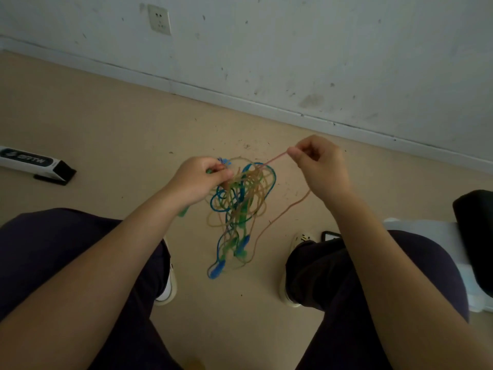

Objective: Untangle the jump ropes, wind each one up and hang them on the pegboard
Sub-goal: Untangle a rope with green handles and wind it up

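A tangle of jump ropes point(241, 201) hangs in the air between my knees, with blue, green, tan and pink cords knotted together. My left hand point(201, 180) grips the top of the tangle at its left side. My right hand point(318, 162) pinches a pink cord point(276, 158) and holds it taut up and to the right of the bundle. The same pink cord point(282, 212) loops down below my right hand. Blue and green handles point(217, 269) dangle at the bottom. No pegboard is in view.
I sit over a beige floor point(106, 124) near a scuffed white wall point(293, 49) with a socket point(159, 19). A white and black box point(34, 164) lies at the left. A black object point(474, 236) on something white stands at the right. A phone point(329, 236) lies by my right shoe.
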Action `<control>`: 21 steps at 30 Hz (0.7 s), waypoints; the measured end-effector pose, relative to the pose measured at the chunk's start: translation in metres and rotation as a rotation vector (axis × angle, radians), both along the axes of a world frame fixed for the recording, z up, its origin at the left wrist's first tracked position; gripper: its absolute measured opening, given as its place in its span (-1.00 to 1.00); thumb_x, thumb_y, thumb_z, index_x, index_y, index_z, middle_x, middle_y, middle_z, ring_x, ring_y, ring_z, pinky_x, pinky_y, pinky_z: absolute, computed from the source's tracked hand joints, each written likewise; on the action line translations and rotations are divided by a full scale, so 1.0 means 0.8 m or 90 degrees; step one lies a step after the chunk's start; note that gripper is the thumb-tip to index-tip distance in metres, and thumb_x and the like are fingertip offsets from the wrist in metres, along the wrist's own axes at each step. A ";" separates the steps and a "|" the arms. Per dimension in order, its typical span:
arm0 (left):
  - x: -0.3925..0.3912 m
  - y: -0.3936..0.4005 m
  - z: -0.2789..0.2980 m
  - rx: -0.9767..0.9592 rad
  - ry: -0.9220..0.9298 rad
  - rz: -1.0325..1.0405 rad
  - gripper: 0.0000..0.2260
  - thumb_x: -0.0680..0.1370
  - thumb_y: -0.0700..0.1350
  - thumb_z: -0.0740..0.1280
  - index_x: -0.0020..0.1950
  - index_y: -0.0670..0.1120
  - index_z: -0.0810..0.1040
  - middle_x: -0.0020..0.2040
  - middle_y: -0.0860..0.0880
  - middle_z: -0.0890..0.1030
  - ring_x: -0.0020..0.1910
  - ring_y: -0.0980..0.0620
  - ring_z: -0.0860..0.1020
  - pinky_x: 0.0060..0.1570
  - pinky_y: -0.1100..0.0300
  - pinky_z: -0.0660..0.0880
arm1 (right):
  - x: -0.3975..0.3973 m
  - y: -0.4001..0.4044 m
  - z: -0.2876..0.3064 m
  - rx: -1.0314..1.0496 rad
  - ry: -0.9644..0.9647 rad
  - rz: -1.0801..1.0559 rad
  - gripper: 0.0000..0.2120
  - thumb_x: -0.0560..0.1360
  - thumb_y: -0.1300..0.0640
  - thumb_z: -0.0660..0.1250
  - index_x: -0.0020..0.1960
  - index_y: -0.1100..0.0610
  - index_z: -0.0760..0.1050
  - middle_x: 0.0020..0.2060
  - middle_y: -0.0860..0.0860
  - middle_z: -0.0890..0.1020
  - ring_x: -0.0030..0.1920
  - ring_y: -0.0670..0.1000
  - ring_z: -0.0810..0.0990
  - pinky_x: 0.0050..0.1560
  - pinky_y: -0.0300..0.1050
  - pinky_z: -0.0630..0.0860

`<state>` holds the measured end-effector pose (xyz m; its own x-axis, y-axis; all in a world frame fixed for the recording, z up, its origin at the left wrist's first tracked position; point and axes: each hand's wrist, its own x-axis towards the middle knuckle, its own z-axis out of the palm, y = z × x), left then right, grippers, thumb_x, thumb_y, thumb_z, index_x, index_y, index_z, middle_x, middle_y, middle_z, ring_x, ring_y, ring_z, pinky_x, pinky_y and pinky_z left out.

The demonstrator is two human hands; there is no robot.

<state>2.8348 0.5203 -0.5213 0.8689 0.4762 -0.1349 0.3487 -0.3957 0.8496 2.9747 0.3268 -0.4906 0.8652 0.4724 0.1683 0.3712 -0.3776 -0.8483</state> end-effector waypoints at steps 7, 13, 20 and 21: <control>-0.001 -0.008 0.005 -0.135 -0.017 0.029 -0.85 0.61 -0.05 0.34 -0.09 -0.10 0.56 -0.23 0.01 0.71 -0.62 0.22 0.28 -0.51 0.23 0.21 | -0.022 0.008 -0.010 -0.295 0.045 0.185 -0.84 0.54 0.01 0.37 -0.09 0.09 0.61 -0.39 -0.13 0.55 -0.38 -0.20 0.45 -0.25 -0.23 0.35; 0.000 -0.011 0.004 -0.051 0.003 0.036 -0.73 0.42 -0.08 0.56 -0.28 -0.02 0.47 -0.32 0.12 0.51 -0.41 0.26 0.42 -0.42 0.38 0.30 | -0.027 0.015 -0.010 -0.315 0.084 0.254 -0.94 0.50 0.03 0.43 -0.13 -0.01 0.64 -0.36 -0.14 0.56 -0.38 -0.19 0.46 -0.24 -0.23 0.39; -0.002 -0.008 0.006 -0.025 0.012 0.010 -0.77 0.41 -0.15 0.55 -0.22 0.03 0.50 -0.24 0.09 0.51 -0.27 0.14 0.45 -0.35 0.44 0.31 | -0.038 0.021 -0.007 -0.346 0.110 0.268 -0.90 0.53 0.08 0.36 -0.05 0.11 0.55 -0.28 -0.07 0.50 -0.22 -0.02 0.47 -0.26 -0.16 0.37; -0.003 -0.007 0.007 -0.026 0.022 0.005 -0.82 0.42 -0.16 0.54 -0.17 0.04 0.56 -0.19 0.08 0.54 -0.23 0.14 0.48 -0.33 0.46 0.33 | -0.038 0.022 -0.006 -0.332 0.117 0.254 -0.85 0.50 0.02 0.41 -0.07 0.10 0.56 -0.33 -0.08 0.48 -0.29 -0.05 0.44 -0.29 -0.16 0.33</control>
